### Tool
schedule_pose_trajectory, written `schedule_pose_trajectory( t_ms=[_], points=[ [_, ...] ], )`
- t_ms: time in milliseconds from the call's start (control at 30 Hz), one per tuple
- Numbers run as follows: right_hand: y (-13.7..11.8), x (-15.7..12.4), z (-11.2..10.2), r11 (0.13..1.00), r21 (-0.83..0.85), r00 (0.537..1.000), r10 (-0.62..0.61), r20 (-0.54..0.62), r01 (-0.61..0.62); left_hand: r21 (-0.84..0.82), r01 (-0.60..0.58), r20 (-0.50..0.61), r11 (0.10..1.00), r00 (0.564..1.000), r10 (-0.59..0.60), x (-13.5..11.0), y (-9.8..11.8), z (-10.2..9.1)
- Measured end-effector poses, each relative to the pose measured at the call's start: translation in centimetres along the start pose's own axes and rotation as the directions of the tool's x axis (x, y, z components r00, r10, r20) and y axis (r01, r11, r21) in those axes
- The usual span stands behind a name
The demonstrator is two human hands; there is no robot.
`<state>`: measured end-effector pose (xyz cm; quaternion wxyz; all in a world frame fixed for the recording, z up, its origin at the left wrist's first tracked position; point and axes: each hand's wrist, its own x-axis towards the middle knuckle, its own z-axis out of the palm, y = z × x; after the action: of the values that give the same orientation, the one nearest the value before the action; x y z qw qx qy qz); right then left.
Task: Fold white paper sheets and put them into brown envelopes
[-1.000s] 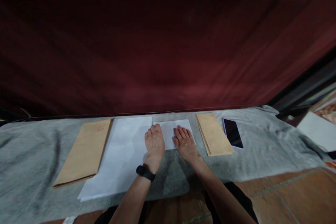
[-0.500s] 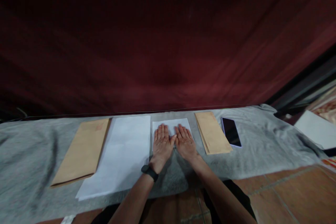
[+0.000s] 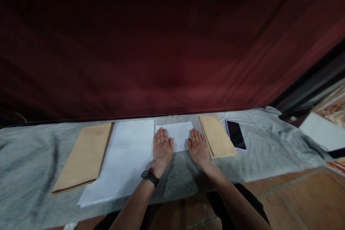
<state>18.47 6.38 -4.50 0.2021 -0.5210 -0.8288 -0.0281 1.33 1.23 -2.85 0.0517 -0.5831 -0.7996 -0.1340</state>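
Observation:
A small white sheet of paper (image 3: 181,134), apparently folded, lies on the grey cloth in front of me. Flat on its left edge rests my left hand (image 3: 163,147), fingers stretched out, with a dark watch on the wrist. My right hand (image 3: 198,146) lies flat at the sheet's right edge, palm down and holding nothing. To the left is a stack of larger white paper (image 3: 129,154), partly under a pile of brown envelopes (image 3: 84,154). Several smaller brown envelopes (image 3: 218,134) sit just right of my right hand.
A phone (image 3: 236,134) with a pale purple edge lies beside the smaller envelopes. The grey cloth (image 3: 272,143) covers the long surface. A dark red curtain (image 3: 172,61) hangs behind it. Tiled floor (image 3: 293,194) shows in front, and a white board-like object (image 3: 322,131) stands at right.
My hands have moved apart, the left one leftward and the right one rightward, from the middle of the small sheet to its edges. Both stay flat.

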Motion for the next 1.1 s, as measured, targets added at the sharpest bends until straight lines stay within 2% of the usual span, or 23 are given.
schedule_pose_trajectory(
  t_ms=[133, 300, 433, 533, 700, 900, 1100],
  points=[
    [-0.3, 0.5, -1.5, 0.997, 0.081, 0.999, -0.023, 0.042, 0.020, -0.001, -0.016, 0.021, 1.000, 1.000, 0.016, 0.1, 0.0, -0.3],
    [-3.0, 1.4, -2.7, 0.943, 0.299, 0.977, -0.184, 0.108, 0.145, 0.011, -0.044, 0.046, 0.999, 0.998, 0.043, 0.1, 0.0, -0.8],
    [-5.8, 2.9, -1.6, 0.898, 0.372, 0.942, -0.306, 0.141, 0.236, 0.041, -0.077, 0.100, 0.996, 0.992, 0.073, 0.2, -0.1, -1.0],
    [-6.3, 4.2, -0.2, 0.920, 0.311, 0.947, -0.292, 0.138, 0.238, 0.029, -0.130, 0.139, 0.991, 0.982, 0.125, 0.3, -0.2, -1.0],
    [-4.1, 4.8, 1.3, 0.969, 0.133, 0.970, -0.223, 0.098, 0.210, -0.025, -0.089, 0.065, 0.996, 0.994, 0.090, 0.3, -0.3, -0.3],
    [-0.8, 4.6, 1.2, 0.988, 0.040, 0.984, -0.149, 0.094, 0.146, -0.031, -0.026, 0.022, 0.999, 0.999, 0.027, 0.2, -0.2, 0.0],
    [0.4, 3.6, 1.2, 0.992, -0.011, 0.990, -0.125, 0.071, 0.126, -0.020, 0.015, 0.013, 1.000, 1.000, -0.014, 0.7, 0.0, -0.5]
  ],
)
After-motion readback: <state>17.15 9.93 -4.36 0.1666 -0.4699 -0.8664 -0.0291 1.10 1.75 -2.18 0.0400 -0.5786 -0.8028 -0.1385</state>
